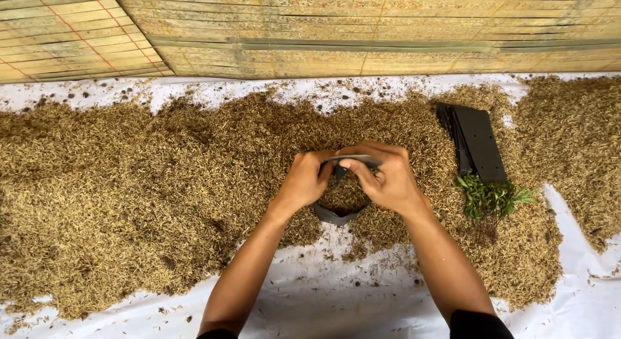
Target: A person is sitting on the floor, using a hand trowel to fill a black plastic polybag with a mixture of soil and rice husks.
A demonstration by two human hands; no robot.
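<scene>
A small black plastic nursery bag (336, 215) stands in the middle of a wide heap of brown rice husk (162, 177), its mouth held open and filled with husk. My left hand (304, 179) pinches the bag's rim on the left side. On the right, my right hand (385, 176) grips the far rim, fingers folded over the edge. Both hands touch each other above the bag.
A flat stack of black bags (477, 142) lies to the right on the husk, with a bunch of small green seedlings (493, 198) at its near end. White sheeting (323, 300) lies under everything. A woven bamboo mat wall (362, 35) runs along the back.
</scene>
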